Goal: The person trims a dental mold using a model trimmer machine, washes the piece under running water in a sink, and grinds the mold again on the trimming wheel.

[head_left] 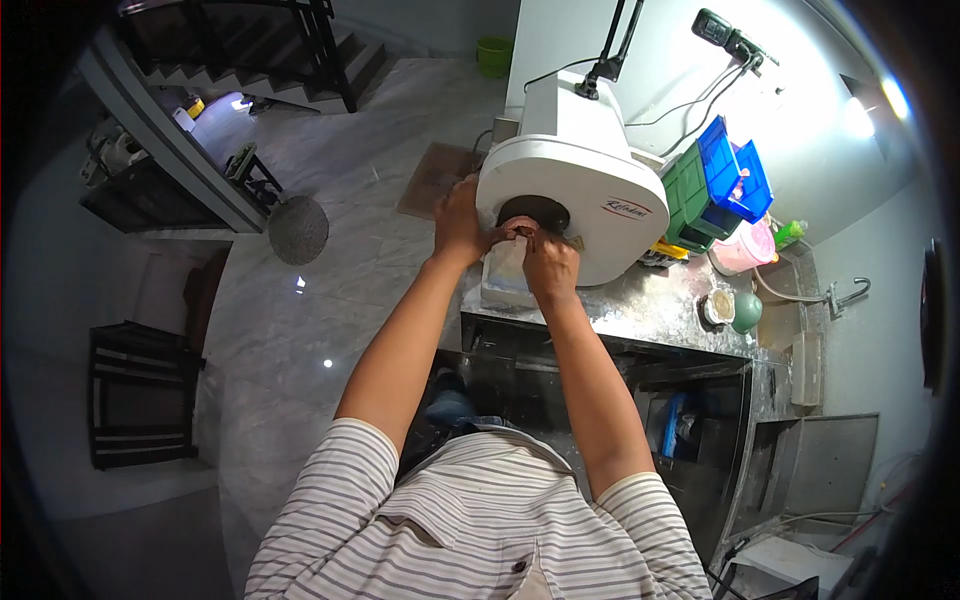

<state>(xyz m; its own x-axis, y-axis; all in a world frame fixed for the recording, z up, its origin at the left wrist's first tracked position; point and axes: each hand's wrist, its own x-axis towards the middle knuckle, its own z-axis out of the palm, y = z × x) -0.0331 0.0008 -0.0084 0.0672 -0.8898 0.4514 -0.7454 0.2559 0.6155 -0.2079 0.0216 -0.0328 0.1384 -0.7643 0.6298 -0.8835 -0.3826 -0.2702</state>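
Observation:
A white machine (610, 225) with a red label on its front stands on the counter. It has a round dark opening (545, 210), with a small whitish tray (508, 265) below it. At this opening, both my hands hold a small pinkish-brown piece (519, 223); its exact kind is too small to make out. My left hand (461, 225) is at the left edge of the machine, its fingers closed toward the piece. Closed on the piece from the right is my right hand (551, 266). Fingers hide much of it.
Green and blue bins (712, 185) stand right of the machine, near a pink tub (742, 248). A small bowl (717, 307) and a green round object (747, 312) sit on the stained counter (640, 310). A lamp arm (605, 65) rises behind the machine.

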